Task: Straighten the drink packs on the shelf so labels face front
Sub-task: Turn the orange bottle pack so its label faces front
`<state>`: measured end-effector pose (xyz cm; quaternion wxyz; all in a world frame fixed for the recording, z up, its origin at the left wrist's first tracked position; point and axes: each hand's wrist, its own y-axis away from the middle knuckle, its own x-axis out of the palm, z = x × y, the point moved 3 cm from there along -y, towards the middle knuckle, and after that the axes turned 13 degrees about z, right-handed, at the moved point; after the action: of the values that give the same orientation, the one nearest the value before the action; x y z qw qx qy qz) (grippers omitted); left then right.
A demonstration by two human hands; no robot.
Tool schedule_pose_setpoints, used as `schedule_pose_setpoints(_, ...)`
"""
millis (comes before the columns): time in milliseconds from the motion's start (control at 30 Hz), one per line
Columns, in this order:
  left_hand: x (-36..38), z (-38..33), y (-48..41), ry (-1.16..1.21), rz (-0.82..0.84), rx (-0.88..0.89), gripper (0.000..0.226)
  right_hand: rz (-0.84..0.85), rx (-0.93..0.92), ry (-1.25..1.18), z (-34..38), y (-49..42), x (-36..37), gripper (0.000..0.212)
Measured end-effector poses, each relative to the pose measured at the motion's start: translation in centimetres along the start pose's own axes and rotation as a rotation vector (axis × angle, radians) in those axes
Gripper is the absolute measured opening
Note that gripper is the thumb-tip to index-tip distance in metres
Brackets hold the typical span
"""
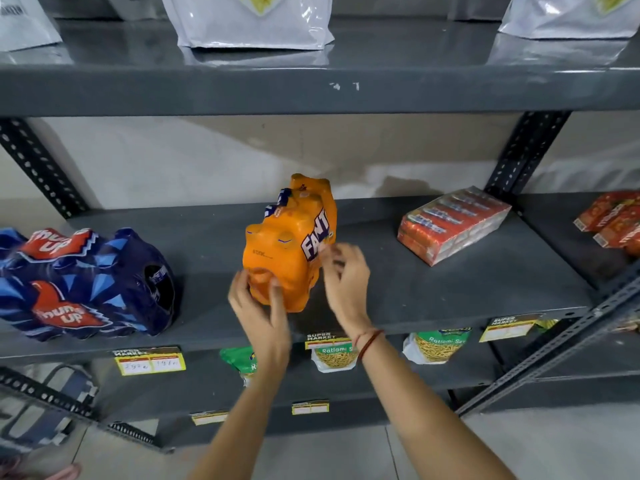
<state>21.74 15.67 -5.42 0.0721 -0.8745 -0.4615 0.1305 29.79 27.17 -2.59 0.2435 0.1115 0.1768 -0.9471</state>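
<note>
An orange Fanta drink pack stands on the grey middle shelf, turned at an angle with its narrow end toward me and its label on the right side. My left hand grips the pack's near lower corner. My right hand is at the pack's right side by the label, fingers curled and blurred; whether it touches the pack is unclear. A dark blue Thums Up pack lies at the left of the same shelf, labels facing up and forward.
A red shrink-wrapped box pack lies at the back right, with more red boxes on the neighbouring shelf. White pouches stand on the shelf above. Snack bags and yellow price tags sit below the shelf edge.
</note>
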Motion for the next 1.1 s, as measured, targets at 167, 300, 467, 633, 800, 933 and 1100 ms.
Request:
schedule_pose_setpoints(167,3.9,-0.1,1.2,-0.085,0.146,-0.076,0.100,0.176,0.215,-0.088,0.6,-7.2,-2.5,0.071)
schedule_pose_setpoints(300,3.9,0.2,-0.5,-0.088,0.123,-0.086,0.107,0.374,0.355,-0.267,0.5,-10.4,-1.5,0.090)
schedule_pose_setpoints(467,1.7,0.8,-2.8,-0.104,0.126,-0.108,0.096,0.333,0.321,-0.232,-2.2,-10.4,-0.5,0.085)
schedule_pose_setpoints(633,-2.5,2.5,-6.3,-0.129,0.302,-0.124,0.086,0.216,0.299,-0.069,-3.4,-8.8,-1.2,0.064)
schedule_pose_setpoints(800,-4.4,3.2,-8.2,-0.185,0.394,-0.149,0.061,0.142,0.282,-0.173,-3.7,-5.9,-0.4,0.071)
schedule_pose_setpoints(933,-5.3,3.6,-9.2,-0.151,0.451,-0.187,0.062,0.086,0.259,-0.163,-3.3,-3.9,-0.1,0.057)
schedule_pose_setpoints(1100,-5.9,3.5,-9.4,-0.113,0.499,-0.230,0.068,0.127,0.275,-0.077,-3.1,-2.9,0.0,0.057)
